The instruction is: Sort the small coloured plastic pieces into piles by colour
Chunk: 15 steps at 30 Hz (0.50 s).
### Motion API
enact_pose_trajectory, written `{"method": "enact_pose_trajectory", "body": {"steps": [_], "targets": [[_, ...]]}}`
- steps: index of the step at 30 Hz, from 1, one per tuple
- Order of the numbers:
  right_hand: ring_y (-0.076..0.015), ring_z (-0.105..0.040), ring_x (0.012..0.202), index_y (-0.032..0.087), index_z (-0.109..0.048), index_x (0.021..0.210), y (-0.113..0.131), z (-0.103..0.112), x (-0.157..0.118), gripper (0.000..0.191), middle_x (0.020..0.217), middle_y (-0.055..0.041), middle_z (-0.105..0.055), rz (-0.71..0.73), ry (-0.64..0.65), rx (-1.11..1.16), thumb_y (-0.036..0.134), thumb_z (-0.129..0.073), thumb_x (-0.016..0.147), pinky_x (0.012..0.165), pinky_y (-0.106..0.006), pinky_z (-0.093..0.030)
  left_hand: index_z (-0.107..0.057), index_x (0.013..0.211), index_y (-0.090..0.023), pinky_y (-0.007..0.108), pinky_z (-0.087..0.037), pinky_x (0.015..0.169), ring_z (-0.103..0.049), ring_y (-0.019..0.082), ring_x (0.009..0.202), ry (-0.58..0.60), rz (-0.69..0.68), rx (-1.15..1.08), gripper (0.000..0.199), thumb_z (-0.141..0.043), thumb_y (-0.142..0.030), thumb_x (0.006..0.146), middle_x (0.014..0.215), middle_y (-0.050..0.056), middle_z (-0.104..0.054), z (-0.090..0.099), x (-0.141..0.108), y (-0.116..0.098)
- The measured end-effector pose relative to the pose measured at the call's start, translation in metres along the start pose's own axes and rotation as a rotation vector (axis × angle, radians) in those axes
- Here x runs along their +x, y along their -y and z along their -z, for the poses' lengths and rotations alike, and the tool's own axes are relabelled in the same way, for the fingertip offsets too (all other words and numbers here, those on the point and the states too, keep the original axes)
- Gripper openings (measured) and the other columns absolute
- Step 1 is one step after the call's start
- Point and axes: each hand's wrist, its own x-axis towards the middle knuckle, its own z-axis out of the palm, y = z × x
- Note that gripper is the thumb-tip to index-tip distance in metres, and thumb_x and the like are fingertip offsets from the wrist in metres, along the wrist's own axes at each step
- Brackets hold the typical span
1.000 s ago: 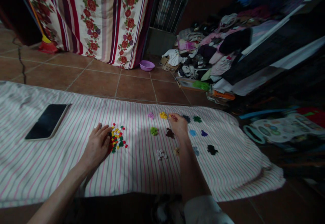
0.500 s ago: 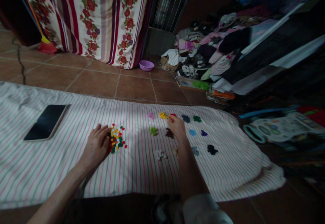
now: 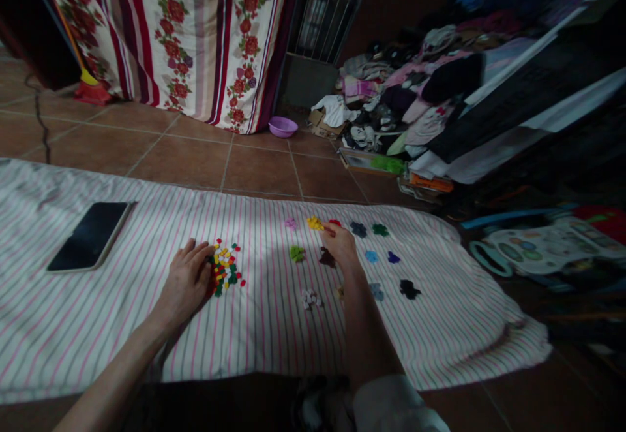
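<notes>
On the striped cloth, my left hand (image 3: 186, 278) lies palm down, fingers a little apart. Its fingertips touch the left edge of a mixed pile of small red, yellow, green and white pieces (image 3: 225, 269). My right hand (image 3: 340, 241) reaches forward with thumb and finger pinched at the right edge of a yellow heap (image 3: 314, 222); whatever is between the fingertips is too small to make out. Just beyond that hand a red heap (image 3: 334, 223) is partly covered. A dark brown heap (image 3: 327, 257) shows beside the wrist, and a tan heap (image 3: 341, 292) is partly hidden by the forearm.
Around the right arm lie a pink heap (image 3: 291, 223), lime heap (image 3: 297, 253), white heap (image 3: 311, 299), dark green heap (image 3: 380, 230), light blue heap (image 3: 372, 256) and black heap (image 3: 409, 289). A phone (image 3: 90, 236) rests at left. A purple basin (image 3: 282, 126) stands on the floor.
Both hands stay almost where they were. The right fingertips shift very slightly at the yellow heap, and the yellow bit seen at them before is less distinct.
</notes>
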Motion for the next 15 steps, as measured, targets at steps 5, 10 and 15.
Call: {"method": "enact_pose_trajectory", "body": {"steps": [5,10,15], "targets": [[-0.0193,-0.069,0.086,0.022,-0.076,0.105,-0.0016,0.0,0.0009,0.037,0.092,-0.0054,-0.076,-0.027,0.025,0.083,0.017,-0.054,0.076,0.083,-0.029,-0.053,-0.064,0.113,-0.017,0.057,-0.038,0.111,-0.041,0.033,0.137,-0.004,0.01,-0.006,0.04,-0.033,-0.031,0.091,0.125,0.01,-0.065,-0.0015,-0.0003,0.0001],[-0.0179,-0.069,0.09,0.021,-0.074,0.108,-0.0045,-0.0033,0.0032,0.04,0.097,-0.0049,-0.076,-0.034,0.021,0.124,0.013,-0.052,0.076,0.087,-0.029,-0.052,-0.064,0.113,-0.016,0.058,-0.039,0.11,-0.042,0.034,0.136,0.012,0.004,0.013,0.041,-0.032,-0.029,0.091,0.125,0.01,-0.065,0.0002,0.0007,0.0],[-0.0186,-0.069,0.096,0.018,-0.075,0.106,-0.0062,-0.005,0.0056,0.036,0.102,-0.0071,-0.075,-0.059,0.017,0.113,0.013,-0.053,0.077,0.093,-0.028,-0.05,-0.064,0.113,-0.018,0.057,-0.04,0.109,-0.043,0.033,0.135,-0.006,0.014,0.019,0.039,-0.034,-0.028,0.09,0.124,0.009,-0.066,-0.0004,0.0005,0.0007]]}}
